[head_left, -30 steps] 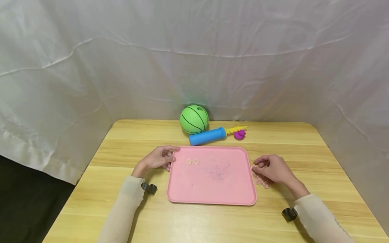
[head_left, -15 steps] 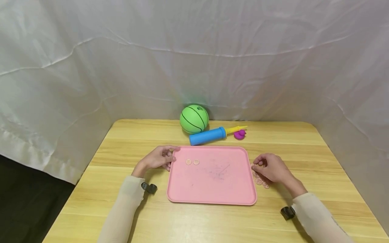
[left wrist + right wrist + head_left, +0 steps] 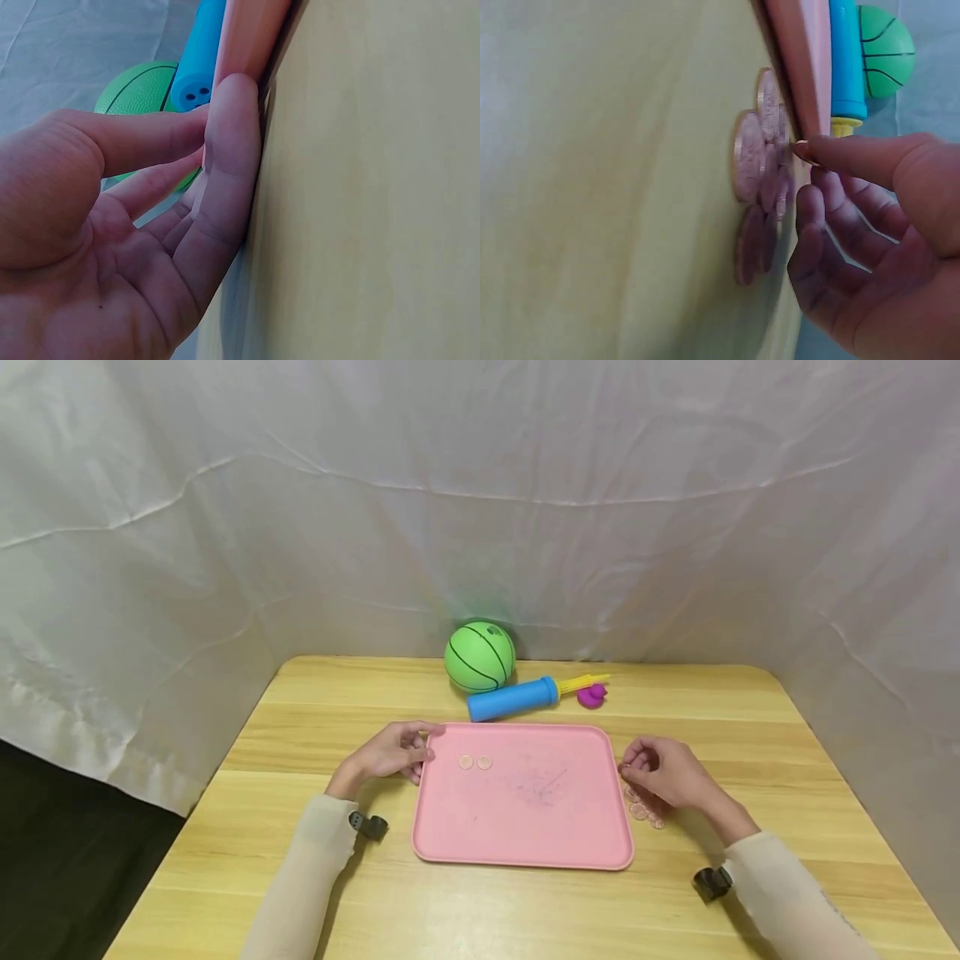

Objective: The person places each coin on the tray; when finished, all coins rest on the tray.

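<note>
Pink tray (image 3: pixel 525 843), green black-lined ball (image 3: pixel 479 657), blue pump (image 3: pixel 512 699), pinkish coins (image 3: pixel 645 810)

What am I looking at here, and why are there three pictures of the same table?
There is no machine here: a person works with two bare hands and wears three cameras. The wide picture comes from a camera on the head; the two close ones come from cameras on the wrists.

On the wooden table lies a pink tray with two small coins on it. Behind it are a green ball, a blue pump and a small purple toy.

The left hand rests against the tray's left edge, fingers fairly straight. The right hand is beside a pile of coins just right of the tray, and pinches one coin between thumb and fingertip.
</note>
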`<action>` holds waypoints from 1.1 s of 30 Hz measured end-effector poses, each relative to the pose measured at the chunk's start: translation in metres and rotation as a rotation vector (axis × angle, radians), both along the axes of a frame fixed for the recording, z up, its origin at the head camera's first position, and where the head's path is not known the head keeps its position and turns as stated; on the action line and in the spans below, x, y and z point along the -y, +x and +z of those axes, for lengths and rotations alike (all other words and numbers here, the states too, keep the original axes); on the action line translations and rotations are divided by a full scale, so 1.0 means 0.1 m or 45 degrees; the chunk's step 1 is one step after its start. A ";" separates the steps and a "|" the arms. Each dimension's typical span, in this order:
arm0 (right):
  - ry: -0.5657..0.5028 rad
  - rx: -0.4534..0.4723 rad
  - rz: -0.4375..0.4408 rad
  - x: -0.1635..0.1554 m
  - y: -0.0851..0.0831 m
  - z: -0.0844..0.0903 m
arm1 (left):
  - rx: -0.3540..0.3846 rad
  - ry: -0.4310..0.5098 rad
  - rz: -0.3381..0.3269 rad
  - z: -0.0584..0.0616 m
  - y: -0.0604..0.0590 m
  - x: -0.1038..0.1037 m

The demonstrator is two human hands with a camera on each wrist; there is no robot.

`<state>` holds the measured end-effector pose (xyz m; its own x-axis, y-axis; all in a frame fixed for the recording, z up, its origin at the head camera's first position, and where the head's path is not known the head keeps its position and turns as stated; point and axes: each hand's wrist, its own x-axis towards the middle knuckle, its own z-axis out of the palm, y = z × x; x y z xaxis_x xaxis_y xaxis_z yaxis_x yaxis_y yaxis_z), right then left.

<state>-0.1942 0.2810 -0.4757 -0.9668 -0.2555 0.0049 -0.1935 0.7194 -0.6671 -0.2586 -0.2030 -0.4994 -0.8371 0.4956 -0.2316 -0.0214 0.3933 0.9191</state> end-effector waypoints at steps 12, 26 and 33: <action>-0.156 0.119 -0.095 0.13 -0.05 0.11 | 0.021 -0.010 0.012 -0.01 0.01 -0.01; -0.164 0.014 -0.128 0.63 -0.18 0.14 | -0.012 -0.018 -0.001 -0.01 0.00 0.01; -0.208 0.041 -0.070 0.95 -0.20 0.13 | 0.003 -0.017 0.008 -0.01 0.00 0.01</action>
